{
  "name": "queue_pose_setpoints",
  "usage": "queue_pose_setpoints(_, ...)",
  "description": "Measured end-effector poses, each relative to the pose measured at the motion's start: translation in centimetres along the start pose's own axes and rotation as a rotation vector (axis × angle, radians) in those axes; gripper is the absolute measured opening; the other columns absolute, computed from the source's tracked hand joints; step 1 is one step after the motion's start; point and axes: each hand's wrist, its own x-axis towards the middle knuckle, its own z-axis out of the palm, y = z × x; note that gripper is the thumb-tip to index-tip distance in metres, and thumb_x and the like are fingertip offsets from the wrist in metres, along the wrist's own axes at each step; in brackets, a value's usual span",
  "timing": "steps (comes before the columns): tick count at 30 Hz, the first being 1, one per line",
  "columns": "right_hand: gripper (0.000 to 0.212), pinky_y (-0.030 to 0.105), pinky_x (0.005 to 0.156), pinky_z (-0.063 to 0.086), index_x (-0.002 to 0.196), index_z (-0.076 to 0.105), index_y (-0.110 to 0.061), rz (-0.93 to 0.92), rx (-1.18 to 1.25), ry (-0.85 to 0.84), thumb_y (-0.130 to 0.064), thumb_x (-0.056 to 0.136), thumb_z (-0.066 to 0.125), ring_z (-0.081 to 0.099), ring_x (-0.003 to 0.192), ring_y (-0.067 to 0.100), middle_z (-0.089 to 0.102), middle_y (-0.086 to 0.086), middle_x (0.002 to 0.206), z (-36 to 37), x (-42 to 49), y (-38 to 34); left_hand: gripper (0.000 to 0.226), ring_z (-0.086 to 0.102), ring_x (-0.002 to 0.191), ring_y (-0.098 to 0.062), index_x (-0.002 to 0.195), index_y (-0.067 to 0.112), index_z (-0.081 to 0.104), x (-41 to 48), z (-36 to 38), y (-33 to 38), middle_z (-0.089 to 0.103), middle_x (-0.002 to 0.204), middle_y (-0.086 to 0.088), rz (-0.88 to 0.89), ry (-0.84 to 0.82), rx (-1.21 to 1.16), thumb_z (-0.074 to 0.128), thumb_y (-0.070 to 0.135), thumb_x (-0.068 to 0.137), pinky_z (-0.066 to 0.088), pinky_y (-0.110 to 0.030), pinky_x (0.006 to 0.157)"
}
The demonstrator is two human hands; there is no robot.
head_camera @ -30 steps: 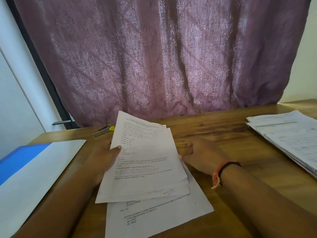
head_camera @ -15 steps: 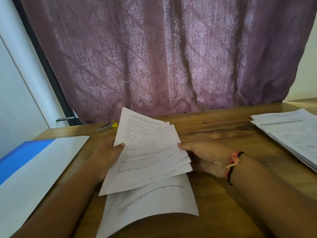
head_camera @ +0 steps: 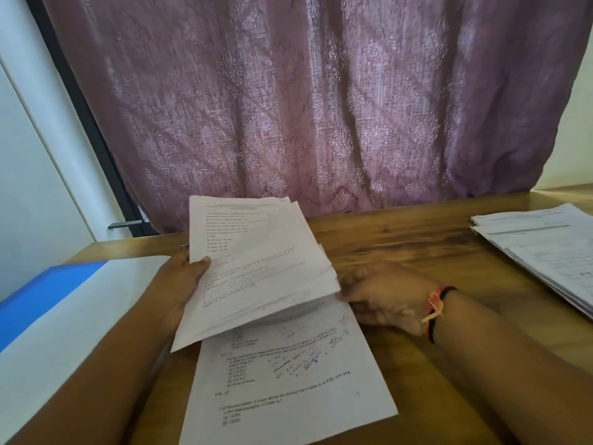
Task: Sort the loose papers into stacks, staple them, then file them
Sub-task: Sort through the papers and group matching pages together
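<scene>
The sheaf (head_camera: 256,268), long axis pointing away, sits between the left hand (head_camera: 183,284) gripping one long edge and the right hand (head_camera: 385,297) pinching the other.

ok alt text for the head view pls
A person's left hand grips a lifted sheaf of printed papers over a wooden table, the right hand at its edge; one sheet lies beneath, another stack sits far right.

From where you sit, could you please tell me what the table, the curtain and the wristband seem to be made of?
Table: wood or wood-look laminate, brown grain streaks, faint sheen. Curtain: mauve woven fabric, floral pattern, soft hanging folds. Wristband: probably thread, orange and black strands, knotted.
</scene>
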Motion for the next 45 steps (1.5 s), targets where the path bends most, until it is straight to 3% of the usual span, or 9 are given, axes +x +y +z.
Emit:
queue_pose_setpoints(7, 0.009, 0.028, 0.06, 0.04, 0.08, 0.059, -0.005, -0.209, -0.39, 0.373, -0.011, 0.086, 0.056, 0.055, 0.073, 0.022, 0.06, 0.009, 0.081, -0.7, 0.8, -0.4, 0.014, 0.077, 0.091, -0.029, 0.112, 0.035, 0.069, -0.4, 0.7, 0.0, 0.078, 0.104, 0.001, 0.071, -0.053, 0.045, 0.06, 0.033, 0.101, 0.06, -0.052, 0.083)
queue_pose_setpoints(12, 0.012, 0.029, 0.063, 0.047, 0.101, 0.061, -0.014, -0.355, -0.181, 0.465, -0.012, 0.1, 0.049, 0.057, 0.073, 0.016, 0.065, 0.005, 0.09, -1.4, 1.0, -0.8, 0.014, 0.077, 0.091, -0.022, 0.112, 0.042, 0.067, -0.8, 2.7, -0.3, 0.077, 0.103, 0.009, 0.125, -0.03, 0.091, 0.06, 0.04, 0.1, 0.061, -0.052, 0.082)
queue_pose_setpoints(18, 0.016, 0.054, 0.093, 0.054, 0.104, 0.066, -0.022, -0.422, 0.079, 0.423, -0.013, 0.101, 0.053, 0.069, 0.102, 0.034, 0.075, 0.007, 0.104, -1.5, 1.2, -1.1, 0.019, 0.077, 0.083, -0.018, 0.118, 0.028, 0.065, -1.1, 3.8, -0.4, 0.079, 0.096, 0.007, 0.103, 0.023, -0.041, 0.058, 0.036, 0.102, 0.062, -0.042, 0.072)
queue_pose_setpoints(22, 0.016, 0.048, 0.087, 0.057, 0.11, 0.069, -0.017, -0.429, 0.152, 0.267, -0.016, 0.1, 0.057, 0.071, 0.097, 0.034, 0.076, 0.01, 0.102, -1.0, 0.3, -1.3, 0.02, 0.077, 0.086, -0.018, 0.118, 0.028, 0.065, -1.6, 4.6, -0.3, 0.078, 0.103, 0.005, 0.12, -0.02, -0.039, 0.057, 0.037, 0.103, 0.061, -0.041, 0.074)
queue_pose_setpoints(27, 0.057, 0.035, 0.078, 0.056, 0.091, 0.075, -0.02, -0.36, 0.098, 0.292, -0.065, 0.096, 0.041, 0.073, 0.084, 0.023, 0.077, 0.001, 0.085, -1.5, 0.1, -1.5, 0.021, 0.075, 0.087, -0.014, 0.121, 0.027, 0.058, -2.5, 5.5, 0.1, 0.074, 0.109, 0.006, 0.206, -0.001, 0.005, 0.055, 0.037, 0.103, 0.06, -0.032, 0.065)
queue_pose_setpoints(30, 0.033, 0.045, 0.098, 0.053, 0.118, 0.069, -0.02, -0.42, -0.001, 0.149, -0.043, 0.101, 0.051, 0.072, 0.101, 0.02, 0.076, -0.002, 0.107, -1.6, 0.7, -0.8, 0.022, 0.075, 0.084, -0.012, 0.124, 0.029, 0.055, -3.3, 5.9, 0.7, 0.073, 0.109, 0.009, 0.248, 0.008, -0.001, 0.054, 0.038, 0.103, 0.059, -0.027, 0.056)
queue_pose_setpoints(33, 0.027, 0.045, 0.105, 0.048, 0.128, 0.061, -0.025, -0.536, -0.089, 0.254, -0.026, 0.102, 0.054, 0.066, 0.112, 0.013, 0.071, -0.009, 0.118, -1.9, 1.4, -0.6, 0.016, 0.075, 0.079, -0.005, 0.118, 0.033, 0.056, -4.1, 6.1, 1.8, 0.074, 0.101, 0.013, 0.317, 0.015, -0.043, 0.056, 0.037, 0.102, 0.057, -0.023, 0.054)
queue_pose_setpoints(38, 0.022, 0.003, 0.078, 0.047, 0.122, 0.056, -0.03, -0.83, -0.075, 0.437, -0.021, 0.103, 0.051, 0.059, 0.1, -0.017, 0.065, -0.021, 0.115, -1.6, -0.3, -2.2, 0.012, 0.075, 0.088, -0.005, 0.112, 0.032, 0.057, -5.4, 6.3, 3.9, 0.076, 0.099, 0.019, 0.439, -0.049, -0.139, 0.058, 0.031, 0.101, 0.06, -0.024, 0.061)
queue_pose_setpoints(45, 0.02, 0.011, 0.076, 0.052, 0.114, 0.051, -0.035, -0.936, -0.046, 0.447, -0.036, 0.095, 0.057, 0.065, 0.101, -0.006, 0.068, -0.027, 0.106, -2.0, -0.9, -1.6, 0.038, 0.073, 0.104, -0.013, 0.124, 0.02, 0.053, -5.2, 6.1, 3.0, 0.075, 0.115, 0.009, 0.419, -0.164, -0.157, 0.062, 0.035, 0.09, 0.061, -0.034, 0.082)
